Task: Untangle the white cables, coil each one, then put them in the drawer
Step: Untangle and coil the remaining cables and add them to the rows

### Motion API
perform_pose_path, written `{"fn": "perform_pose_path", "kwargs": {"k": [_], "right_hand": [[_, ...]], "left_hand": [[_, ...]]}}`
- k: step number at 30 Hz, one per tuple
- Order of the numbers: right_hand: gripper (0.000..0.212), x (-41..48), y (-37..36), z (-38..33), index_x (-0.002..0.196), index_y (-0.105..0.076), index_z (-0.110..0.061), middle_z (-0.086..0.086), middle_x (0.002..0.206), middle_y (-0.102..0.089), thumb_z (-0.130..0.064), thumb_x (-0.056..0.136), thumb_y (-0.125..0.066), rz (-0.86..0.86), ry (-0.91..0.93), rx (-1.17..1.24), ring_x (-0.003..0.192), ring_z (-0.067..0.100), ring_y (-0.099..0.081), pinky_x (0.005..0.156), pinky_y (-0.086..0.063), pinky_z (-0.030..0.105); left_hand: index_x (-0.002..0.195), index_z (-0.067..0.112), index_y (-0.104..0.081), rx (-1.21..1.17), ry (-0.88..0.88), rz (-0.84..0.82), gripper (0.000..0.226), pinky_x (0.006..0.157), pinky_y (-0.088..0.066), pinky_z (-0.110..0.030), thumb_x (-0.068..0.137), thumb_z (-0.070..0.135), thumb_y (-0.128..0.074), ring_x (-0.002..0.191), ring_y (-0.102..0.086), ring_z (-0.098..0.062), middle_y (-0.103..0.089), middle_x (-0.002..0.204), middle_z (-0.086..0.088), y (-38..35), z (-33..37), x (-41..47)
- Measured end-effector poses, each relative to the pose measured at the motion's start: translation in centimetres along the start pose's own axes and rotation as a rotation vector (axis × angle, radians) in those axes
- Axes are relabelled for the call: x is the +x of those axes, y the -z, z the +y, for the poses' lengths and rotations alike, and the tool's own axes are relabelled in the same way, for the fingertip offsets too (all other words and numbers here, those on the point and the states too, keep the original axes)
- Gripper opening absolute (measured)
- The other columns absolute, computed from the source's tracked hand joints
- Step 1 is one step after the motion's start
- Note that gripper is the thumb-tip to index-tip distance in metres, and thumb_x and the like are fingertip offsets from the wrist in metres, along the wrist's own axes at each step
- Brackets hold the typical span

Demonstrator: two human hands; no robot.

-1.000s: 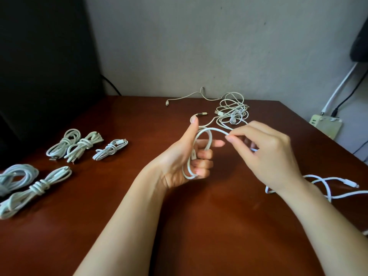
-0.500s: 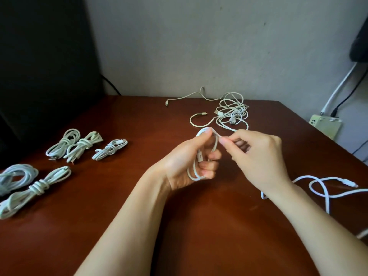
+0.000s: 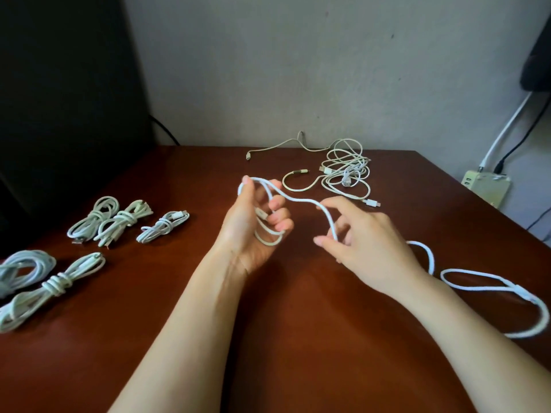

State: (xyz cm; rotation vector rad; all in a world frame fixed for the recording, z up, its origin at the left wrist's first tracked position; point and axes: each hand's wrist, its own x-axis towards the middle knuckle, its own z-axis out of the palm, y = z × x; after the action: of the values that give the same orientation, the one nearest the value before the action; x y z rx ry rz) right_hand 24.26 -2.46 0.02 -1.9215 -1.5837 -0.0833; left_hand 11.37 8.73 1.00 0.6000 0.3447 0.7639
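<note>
My left hand grips a small coil of a white cable, thumb pinching the loops at the top. From there the cable runs right into my right hand, whose fingers curl loosely round it. Behind that hand the slack trails in loops across the table to the right edge. A tangled pile of white cables lies at the back of the table. Several coiled, tied cables lie at the left, two bigger bundles nearer me.
The brown wooden table meets a grey wall at the back. A dark panel stands at the left. A pale power adapter with plugged-in wires sits off the table's right side. No drawer is in view.
My right hand has drawn away from the left, down and to the right, sliding along the cable. The left hand's coil gained a loop, and the slack on the right has shifted closer.
</note>
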Motion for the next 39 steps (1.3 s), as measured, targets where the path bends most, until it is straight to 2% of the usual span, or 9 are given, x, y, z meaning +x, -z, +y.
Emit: {"fn": "perform_pose_path", "kwargs": {"k": [4,14,19,23,25,29,34,36,39], "right_hand": [[0.038,-0.3,-0.1,-0.3,0.123,-0.044,-0.038,-0.016,0.077,-0.061,-0.04,0.089,-0.061,-0.111,0.04,-0.106,0.077,0.012,-0.06,0.071,-0.043,0.029],[0.019,0.0,0.2,0.6,0.105,-0.071,-0.023,-0.001,0.07,-0.066,-0.024,0.09,-0.06,0.275,0.245,-0.228,0.063,0.028,-0.064,0.052,-0.05,0.032],[0.023,-0.1,0.1,0.3,0.1,-0.072,-0.021,-0.003,0.065,-0.061,-0.027,0.086,-0.055,0.213,0.277,-0.239,0.055,0.028,-0.061,0.045,-0.048,0.032],[0.019,-0.3,0.0,-0.1,0.097,-0.072,-0.021,-0.006,0.066,-0.06,-0.025,0.09,-0.055,0.114,0.277,-0.26,0.058,0.027,-0.06,0.049,-0.044,0.029],[0.019,-0.4,0.0,-0.4,0.099,-0.069,-0.022,-0.005,0.069,-0.058,-0.027,0.097,-0.05,0.001,0.249,-0.233,0.066,0.027,-0.059,0.057,-0.046,0.034],[0.026,-0.6,-0.1,-0.9,0.114,-0.064,-0.033,-0.007,0.085,-0.064,-0.038,0.097,-0.045,-0.096,0.234,-0.195,0.084,0.018,-0.059,0.071,-0.046,0.032],[0.049,-0.4,-0.8,-0.2,0.134,-0.052,-0.032,-0.012,0.106,-0.06,-0.036,0.087,-0.065,-0.19,0.264,-0.211,0.108,0.011,-0.049,0.094,-0.035,0.025],[0.054,-0.4,-0.8,0.1,0.132,-0.055,-0.028,-0.009,0.109,-0.06,-0.033,0.081,-0.073,-0.16,0.301,-0.247,0.108,0.013,-0.049,0.092,-0.033,0.026],[0.041,-0.5,-0.4,-0.3,0.114,-0.066,-0.022,-0.008,0.098,-0.062,-0.034,0.074,-0.073,-0.025,0.373,-0.242,0.092,0.016,-0.056,0.08,-0.045,0.031]], "left_hand": [[0.084,0.01,-0.049,-0.064,-0.101,0.179,0.05,0.041,-0.028,-0.016,0.102,0.049,-0.024,0.042,-0.026,-0.009,-0.032,0.054,0.001,0.9,0.7,0.5],[0.082,0.012,-0.048,0.24,-0.066,0.309,0.048,0.061,-0.046,-0.031,0.102,0.05,-0.024,0.059,-0.044,-0.015,-0.041,0.067,-0.004,0.1,0.3,0.2],[0.088,0.014,-0.048,0.359,-0.038,0.394,0.045,0.079,-0.051,-0.051,0.101,0.051,-0.025,0.086,-0.055,-0.023,-0.049,0.086,-0.009,-0.3,0.2,0.1],[0.089,0.013,-0.045,0.265,-0.088,0.403,0.044,0.09,-0.047,-0.05,0.101,0.05,-0.025,0.086,-0.062,-0.026,-0.057,0.091,-0.011,0.0,0.4,0.4],[0.087,0.012,-0.043,0.155,-0.126,0.393,0.045,0.087,-0.049,-0.048,0.101,0.051,-0.026,0.076,-0.063,-0.024,-0.054,0.079,-0.008,0.1,0.5,0.6],[0.084,0.013,-0.041,0.023,-0.2,0.436,0.045,0.067,-0.053,-0.039,0.1,0.053,-0.028,0.057,-0.038,-0.014,-0.036,0.073,-0.003,0.5,0.6,0.9],[0.08,0.016,-0.038,0.021,-0.337,0.502,0.043,0.06,-0.047,-0.03,0.1,0.053,-0.027,0.052,-0.032,-0.011,-0.032,0.07,0.0,0.9,1.2,0.8],[0.079,0.017,-0.038,0.062,-0.399,0.547,0.042,0.059,-0.047,-0.028,0.1,0.052,-0.027,0.055,-0.034,-0.011,-0.031,0.071,0.001,1.1,1.4,0.8],[0.079,0.018,-0.038,0.094,-0.453,0.583,0.042,0.061,-0.049,-0.028,0.1,0.052,-0.027,0.057,-0.035,-0.01,-0.031,0.072,0.001,1.4,1.5,1.0]]}}
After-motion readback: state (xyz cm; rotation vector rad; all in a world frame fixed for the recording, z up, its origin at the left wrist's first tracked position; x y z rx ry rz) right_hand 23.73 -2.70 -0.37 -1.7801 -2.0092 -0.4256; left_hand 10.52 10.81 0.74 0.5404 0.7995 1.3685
